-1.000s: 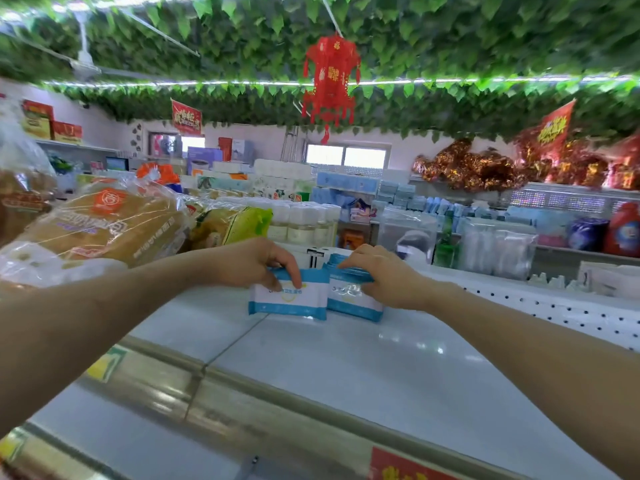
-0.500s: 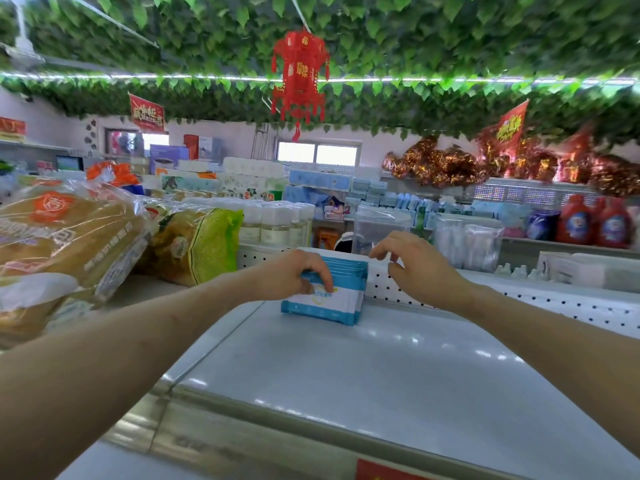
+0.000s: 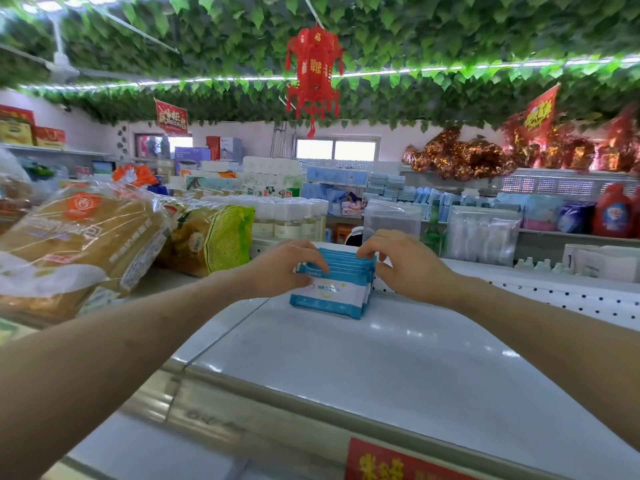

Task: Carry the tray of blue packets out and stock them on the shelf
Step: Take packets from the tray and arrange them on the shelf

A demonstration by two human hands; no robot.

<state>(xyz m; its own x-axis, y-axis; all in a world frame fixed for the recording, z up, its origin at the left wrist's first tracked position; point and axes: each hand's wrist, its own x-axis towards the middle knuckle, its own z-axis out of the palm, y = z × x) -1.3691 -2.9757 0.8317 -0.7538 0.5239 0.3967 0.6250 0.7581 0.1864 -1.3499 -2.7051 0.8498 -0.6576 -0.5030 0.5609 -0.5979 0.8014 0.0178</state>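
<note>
Landmark is the blue packets (image 3: 330,289); everything else is placed off them.

- Far left of the packets: a bagged bread loaf (image 3: 79,237) lies on its side. A yellow-green bag (image 3: 216,240) sits between it and the packets, clear of them.
- Behind and left of the packets: a row of white-capped clear bottles (image 3: 291,220).
- Your left hand (image 3: 280,268) is on the packets' left end. The fingers (image 3: 317,261) are curled over the top edge and the thumb is on the front face, so it's grasping the stack.
- The packets stand on the white shelf (image 3: 381,375), towards its back and near the seam between two shelf panels. They're upright on a long edge and packed face to face in one row. Each packet's long axis runs left-right. The white-and-blue printed face points at you. The row runs away from you towards the perforated back panel (image 3: 554,296).
- Your right hand (image 3: 407,266) is on the packets' right end. The fingers (image 3: 369,251) are bent down onto the top right corners and the thumb is against the side, so it's gripping the same stack. Both hands bracket the row.
- Behind and right of the packets: clear plastic packs (image 3: 481,233) beyond the back panel.
- High above the packets: a red lantern (image 3: 313,71) hangs from the leaf-covered ceiling.
- In front of the packets, at the shelf's near edge: a red price label (image 3: 398,462), cut off by the frame.
</note>
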